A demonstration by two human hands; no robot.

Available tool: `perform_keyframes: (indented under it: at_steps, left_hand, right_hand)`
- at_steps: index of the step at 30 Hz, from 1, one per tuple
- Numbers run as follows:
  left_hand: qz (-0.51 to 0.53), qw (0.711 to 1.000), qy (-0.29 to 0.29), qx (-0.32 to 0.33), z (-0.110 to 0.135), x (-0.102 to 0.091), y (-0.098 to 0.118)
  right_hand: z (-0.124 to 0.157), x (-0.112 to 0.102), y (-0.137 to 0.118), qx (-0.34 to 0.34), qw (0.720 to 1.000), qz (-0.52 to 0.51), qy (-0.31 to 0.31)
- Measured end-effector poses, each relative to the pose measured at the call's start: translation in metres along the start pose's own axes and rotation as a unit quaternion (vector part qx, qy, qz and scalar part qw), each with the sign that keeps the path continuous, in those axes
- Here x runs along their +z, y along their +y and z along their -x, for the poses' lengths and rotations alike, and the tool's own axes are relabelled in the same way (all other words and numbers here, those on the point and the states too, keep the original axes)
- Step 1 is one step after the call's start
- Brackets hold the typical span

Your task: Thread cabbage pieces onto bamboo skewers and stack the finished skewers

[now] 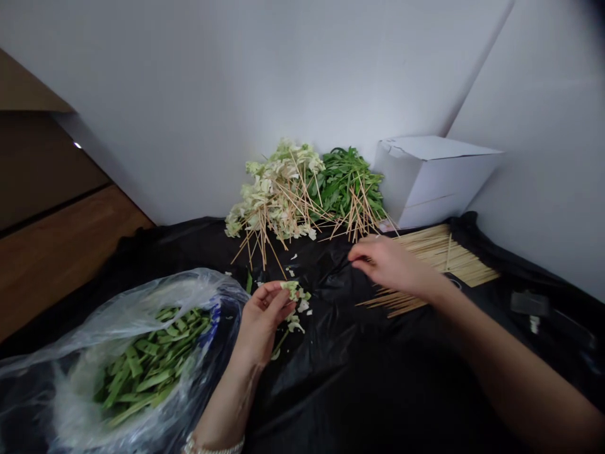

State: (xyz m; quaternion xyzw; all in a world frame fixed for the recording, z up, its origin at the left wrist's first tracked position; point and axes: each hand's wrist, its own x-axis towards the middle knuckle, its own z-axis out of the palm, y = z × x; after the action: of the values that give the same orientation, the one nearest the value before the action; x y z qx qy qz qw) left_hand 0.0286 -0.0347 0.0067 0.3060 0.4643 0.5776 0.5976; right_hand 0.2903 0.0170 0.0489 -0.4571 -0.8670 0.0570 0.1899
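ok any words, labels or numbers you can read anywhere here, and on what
None can be read. The white box shows blank sides, the plastic bag has a blue patch too blurred to tell if it is print, and the small dark object shows no legible mark.

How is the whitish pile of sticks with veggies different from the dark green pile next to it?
The whitish skewer pile holds pale, cream-green pieces, while the dark green skewer pile holds deep green leaves. The whitish pile lies further left and looks wider; the green one sits beside the white box. Both are threaded on thin wooden sticks and lie on the black sheet against the wall.
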Motion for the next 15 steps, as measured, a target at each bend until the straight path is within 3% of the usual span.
perform_keyframes:
  at_steps: [3, 6, 9, 15]
  left_hand:
    - [0.0, 0.999, 0.026, 0.033, -0.002, -0.009, 0.002]
    - [-0.021, 0.996, 0.045, 0.081, -0.003, -0.014, 0.002]
    - [-0.036, 0.994, 0.043, 0.09, -0.004, -0.015, 0.0]
    - [-0.007, 0.997, 0.042, 0.066, -0.003, -0.015, 0.0]
  right_hand:
    - [0.008, -0.016, 0.032, 0.097, 0.977, 0.122, -0.146]
    - [0.016, -0.007, 0.047, 0.154, 0.944, 0.195, -0.217]
    - [0.019, 0.008, 0.052, 0.151, 0.942, 0.207, -0.216]
    - [0.011, 0.011, 0.04, 0.035, 0.986, 0.116, -0.114]
